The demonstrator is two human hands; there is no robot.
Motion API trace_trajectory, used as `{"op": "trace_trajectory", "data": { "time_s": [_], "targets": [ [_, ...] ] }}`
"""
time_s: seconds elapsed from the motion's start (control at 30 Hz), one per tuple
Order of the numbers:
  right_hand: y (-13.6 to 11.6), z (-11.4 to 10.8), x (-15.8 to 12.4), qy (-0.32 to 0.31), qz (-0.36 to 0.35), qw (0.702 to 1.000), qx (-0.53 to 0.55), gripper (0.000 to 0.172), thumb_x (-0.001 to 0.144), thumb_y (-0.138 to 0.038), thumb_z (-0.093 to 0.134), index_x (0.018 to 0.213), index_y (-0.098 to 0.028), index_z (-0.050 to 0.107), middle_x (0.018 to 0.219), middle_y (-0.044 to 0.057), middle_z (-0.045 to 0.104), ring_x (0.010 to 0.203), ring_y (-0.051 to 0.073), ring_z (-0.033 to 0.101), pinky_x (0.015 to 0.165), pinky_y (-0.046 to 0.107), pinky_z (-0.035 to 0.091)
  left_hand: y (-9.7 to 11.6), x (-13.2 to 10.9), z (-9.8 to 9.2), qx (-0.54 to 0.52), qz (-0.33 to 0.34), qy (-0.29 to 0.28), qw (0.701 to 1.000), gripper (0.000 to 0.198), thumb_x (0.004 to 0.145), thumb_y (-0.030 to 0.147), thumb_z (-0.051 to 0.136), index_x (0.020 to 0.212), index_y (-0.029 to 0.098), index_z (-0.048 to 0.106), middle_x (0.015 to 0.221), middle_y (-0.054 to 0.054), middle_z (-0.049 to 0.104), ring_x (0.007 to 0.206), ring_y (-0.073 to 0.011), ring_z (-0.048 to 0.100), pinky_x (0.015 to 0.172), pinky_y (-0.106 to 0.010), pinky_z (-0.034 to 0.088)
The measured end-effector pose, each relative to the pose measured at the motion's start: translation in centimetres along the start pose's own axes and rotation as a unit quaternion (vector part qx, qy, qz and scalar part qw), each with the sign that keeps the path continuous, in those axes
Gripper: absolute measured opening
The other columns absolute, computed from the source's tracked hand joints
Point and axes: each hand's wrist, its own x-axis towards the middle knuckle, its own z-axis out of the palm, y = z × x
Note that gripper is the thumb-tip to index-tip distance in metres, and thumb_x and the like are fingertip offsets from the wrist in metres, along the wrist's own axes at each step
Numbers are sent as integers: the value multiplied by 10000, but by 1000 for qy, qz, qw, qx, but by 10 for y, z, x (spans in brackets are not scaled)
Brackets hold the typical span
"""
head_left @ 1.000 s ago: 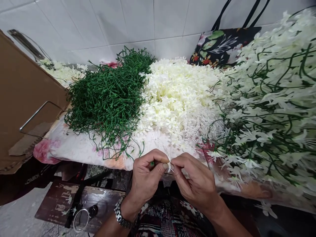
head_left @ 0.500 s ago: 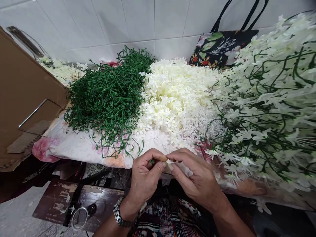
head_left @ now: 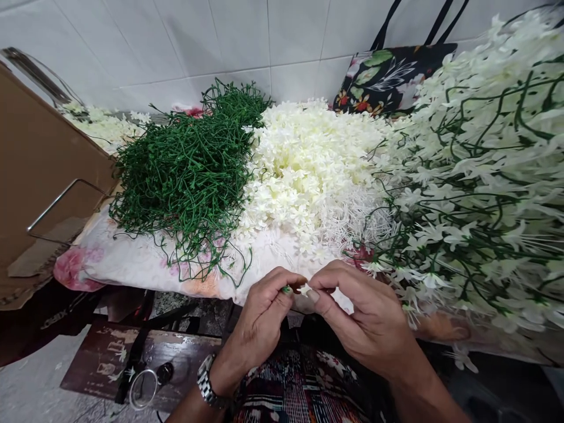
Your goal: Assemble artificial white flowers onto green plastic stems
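Observation:
At the front edge of the cloth-covered table, my left hand [head_left: 264,308] pinches a green plastic stem [head_left: 286,289]; only its tip shows between thumb and finger. Close beside it, my right hand [head_left: 363,314] is closed on a small white artificial flower [head_left: 304,289] at its fingertips. Beyond my hands lie a heap of green stems [head_left: 180,170] on the left and a heap of loose white blossoms [head_left: 295,153] in the middle. Thin white stamens [head_left: 356,214] lie in front of the blossoms. White flowers on green stems [head_left: 476,200] are piled high on the right.
A cardboard box [head_left: 53,176] with a metal wire handle stands at the left. A black floral bag [head_left: 396,79] leans on the tiled wall [head_left: 238,35]. Below the table are a worn dark wooden board [head_left: 92,358] and a clear ring-shaped object [head_left: 143,390].
My hands have drawn slightly apart, the right one shifting rightward. The white flower and the green stem tip now show more plainly. The whole view has shifted slightly.

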Motion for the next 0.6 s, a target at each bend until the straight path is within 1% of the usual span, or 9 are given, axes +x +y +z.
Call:
{"op": "trace_trajectory", "data": {
  "time_s": [0.1,0.2,0.3,0.37,0.43,0.53,0.6],
  "targets": [
    [-3,-2,3,-33,-31,999,-21,128,862,-95,467,807,-170,556,681,13,569,626,116,530,568,240,434,4,1,3,32,4,-21,999,239,860,232,441,879,182,674,814,-52,582,761,-188,550,660,-259,462],
    [-1,-2,3,-52,-41,996,-54,137,866,-87,454,812,-159,557,669,23,561,626,125,511,565,251,421,7,2,4,84,20,-45,995,252,858,177,404,856,177,656,798,-48,569,748,-183,533,663,-257,451],
    [2,-3,1,-67,-39,994,-71,144,870,-89,445,806,-150,558,677,30,559,636,129,506,572,257,417,7,3,6,117,20,-56,991,266,854,146,386,954,168,631,860,-64,589,801,-195,543,709,-279,449],
    [4,-3,0,-71,-36,994,-73,154,871,-92,440,789,-153,555,677,28,559,638,128,507,575,255,418,3,2,7,90,-1,-42,995,266,852,148,403,1042,181,587,929,-68,609,844,-200,559,734,-288,452],
    [7,-3,-1,-66,-25,995,-68,156,867,-94,438,784,-158,553,674,22,557,631,123,506,570,250,417,-3,0,9,30,-25,-19,999,228,852,171,434,1047,204,547,926,-51,619,818,-185,570,721,-281,455],
    [12,0,-2,-50,-14,997,-58,145,856,-86,442,789,-158,550,676,21,560,624,121,513,564,244,419,-12,-2,11,-42,-38,21,998,93,867,234,454,909,206,532,798,-13,594,712,-147,547,660,-250,447],
    [14,2,-3,-38,-15,998,-51,139,851,-83,447,787,-156,547,672,22,564,613,119,517,557,239,420,-16,-1,12,-51,-34,42,997,115,876,267,452,836,193,531,724,1,557,656,-128,511,612,-227,431]
  ]
}}
